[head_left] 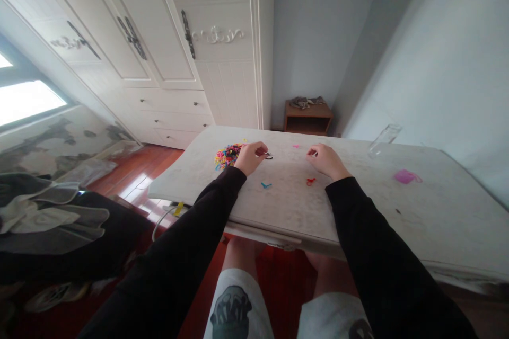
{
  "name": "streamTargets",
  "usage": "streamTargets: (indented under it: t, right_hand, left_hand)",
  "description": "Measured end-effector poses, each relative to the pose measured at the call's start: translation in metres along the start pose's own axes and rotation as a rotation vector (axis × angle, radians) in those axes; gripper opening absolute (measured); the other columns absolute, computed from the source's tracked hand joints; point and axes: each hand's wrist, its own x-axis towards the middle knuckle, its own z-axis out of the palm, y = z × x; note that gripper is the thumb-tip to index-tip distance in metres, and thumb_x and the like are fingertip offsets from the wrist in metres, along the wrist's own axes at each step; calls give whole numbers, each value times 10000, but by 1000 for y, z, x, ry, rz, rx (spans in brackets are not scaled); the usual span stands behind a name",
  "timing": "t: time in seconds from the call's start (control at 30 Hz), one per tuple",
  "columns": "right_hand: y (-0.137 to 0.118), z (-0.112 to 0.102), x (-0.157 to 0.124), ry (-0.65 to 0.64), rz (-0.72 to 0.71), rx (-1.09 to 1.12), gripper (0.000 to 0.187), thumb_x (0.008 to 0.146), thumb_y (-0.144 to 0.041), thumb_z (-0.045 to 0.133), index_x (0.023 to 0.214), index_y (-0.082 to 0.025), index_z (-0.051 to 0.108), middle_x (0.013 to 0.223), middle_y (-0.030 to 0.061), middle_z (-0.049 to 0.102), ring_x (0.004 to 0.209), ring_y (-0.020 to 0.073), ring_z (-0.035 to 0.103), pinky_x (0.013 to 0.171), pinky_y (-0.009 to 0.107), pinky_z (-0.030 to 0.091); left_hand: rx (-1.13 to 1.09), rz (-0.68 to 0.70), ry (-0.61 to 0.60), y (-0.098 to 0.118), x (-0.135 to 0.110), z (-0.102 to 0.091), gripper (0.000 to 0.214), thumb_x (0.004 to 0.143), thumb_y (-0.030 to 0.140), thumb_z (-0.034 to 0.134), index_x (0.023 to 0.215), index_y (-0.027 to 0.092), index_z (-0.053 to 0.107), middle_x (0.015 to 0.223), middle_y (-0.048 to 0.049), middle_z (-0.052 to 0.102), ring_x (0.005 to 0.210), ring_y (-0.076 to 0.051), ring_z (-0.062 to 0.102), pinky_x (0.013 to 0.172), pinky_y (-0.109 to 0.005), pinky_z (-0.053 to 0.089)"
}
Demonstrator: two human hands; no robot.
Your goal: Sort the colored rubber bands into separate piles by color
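Note:
My left hand [250,156] rests on the white table [358,206], fingers curled beside a pile of small colourful bands [227,154], pinching a small dark piece [269,155]. My right hand [324,159] lies on the table to the right with its fingers curled; what it holds, if anything, is too small to make out. A blue band [265,185] and a red band [310,181] lie on the table between my wrists. A tiny pink piece [296,146] lies further back.
A clear glass jar [384,139] lies on its side at the table's far right, with a pink pouch [405,176] nearer. A white wardrobe [167,42] and a wooden nightstand [307,116] stand behind. Clothes are heaped at left [47,217].

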Motion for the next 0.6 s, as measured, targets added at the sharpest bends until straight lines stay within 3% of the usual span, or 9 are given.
streamTargets:
  t: [0.17, 0.27, 0.4, 0.6]
  right_hand:
    - [-2, 0, 0, 2, 3, 7, 124, 832, -188, 614, 812, -175, 735, 953, 106, 759, 871, 208, 672, 781, 285, 467]
    - [-2, 0, 0, 7, -7, 3, 119, 836, -191, 618, 821, -175, 735, 968, 107, 759, 886, 212, 674, 790, 290, 470]
    - [-2, 1, 0, 9, -15, 3, 115, 843, -199, 623, 818, -180, 734, 966, 105, 759, 891, 217, 676, 795, 296, 476]
    - [-5, 1, -1, -2, -24, 15, 120, 844, -190, 617, 813, -180, 733, 956, 103, 761, 883, 214, 678, 795, 295, 476]
  left_hand:
    - [135, 74, -28, -1, 8, 11, 103, 797, 183, 693, 900, 174, 695, 867, -39, 755, 820, -180, 709, 812, -309, 551]
    - [190, 54, -15, -3, 5, 7, 154, 802, 265, 725, 930, 188, 690, 950, -45, 768, 919, -203, 712, 897, -336, 544]
    - [201, 17, -74, -1, 0, 5, 296, 766, 244, 749, 1048, 215, 662, 1097, -56, 771, 1052, -227, 708, 989, -355, 521]
    - [191, -26, -62, -2, -1, 7, 261, 809, 169, 680, 1052, 235, 612, 971, -23, 802, 994, -226, 716, 988, -383, 509]
